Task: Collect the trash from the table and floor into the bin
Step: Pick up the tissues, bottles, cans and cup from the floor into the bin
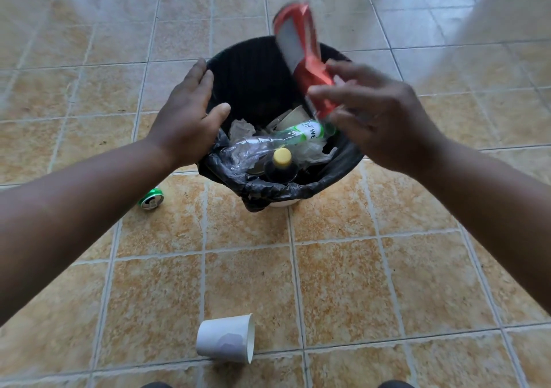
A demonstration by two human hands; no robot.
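We stand on a floor of square tiles, mottled tan and orange, set in pale grout lines. Toward the far edge, bright light glares off them and washes the colour nearly white.

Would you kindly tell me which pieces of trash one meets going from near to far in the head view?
white paper cup → green can → yellow-capped bottle → red wrapper

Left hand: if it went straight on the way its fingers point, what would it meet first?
Likely the far-left rim of the bin, just ahead of the left hand; depth is unclear, so it might pass above.
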